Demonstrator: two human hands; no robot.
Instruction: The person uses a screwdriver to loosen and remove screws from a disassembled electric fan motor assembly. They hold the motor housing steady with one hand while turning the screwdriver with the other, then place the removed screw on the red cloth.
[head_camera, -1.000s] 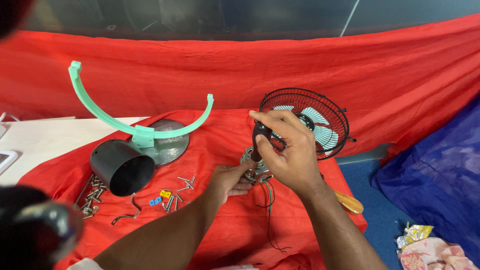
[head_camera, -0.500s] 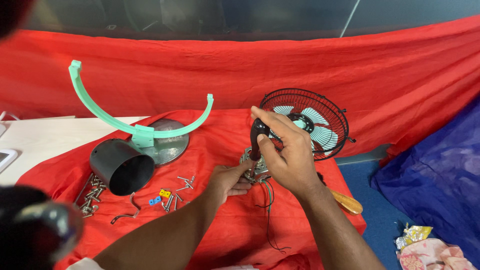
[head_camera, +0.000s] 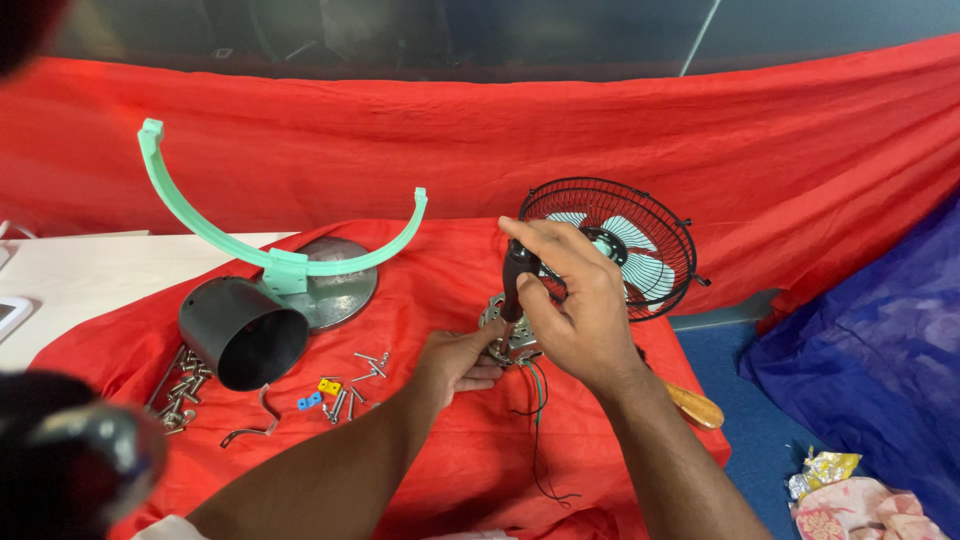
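The setting reads as an improvised repair or assembly bench, not a fitted workshop. A red cloth (head_camera: 600, 130) drapes the table (head_camera: 90, 280) and runs up the wall behind, from 9 to 3 o'clock. Fan parts lie dismantled on it: a mint-green curved bracket (head_camera: 270, 255) on a metal base disc (head_camera: 340, 290) at 10 o'clock, a black cylindrical housing (head_camera: 240, 330) beside it, and loose screws (head_camera: 350, 385) with small coloured connectors near centre. A caged fan head (head_camera: 625, 245) stands at 1 o'clock. A blue cloth (head_camera: 870, 350) lies at 4 o'clock.
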